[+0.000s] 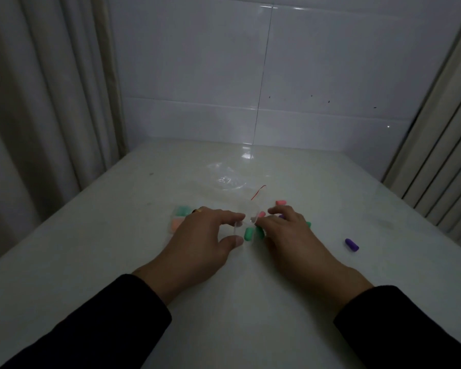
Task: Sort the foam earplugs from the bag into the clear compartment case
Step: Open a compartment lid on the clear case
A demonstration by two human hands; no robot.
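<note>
The clear compartment case lies on the white table, mostly under my left hand. Its left compartments hold a green earplug and a pale pink earplug. My left thumb and forefinger pinch the case's right part. My right hand is curled at the case's right end, and a pink earplug shows between its forefinger and thumb tips. Two green earplugs lie between my hands. Another pink earplug and a purple earplug lie loose on the table.
The crumpled clear bag with a red seal strip lies behind the case. A tiled wall closes the table's far edge. Curtains hang at the left, and ribbed panels stand at the right.
</note>
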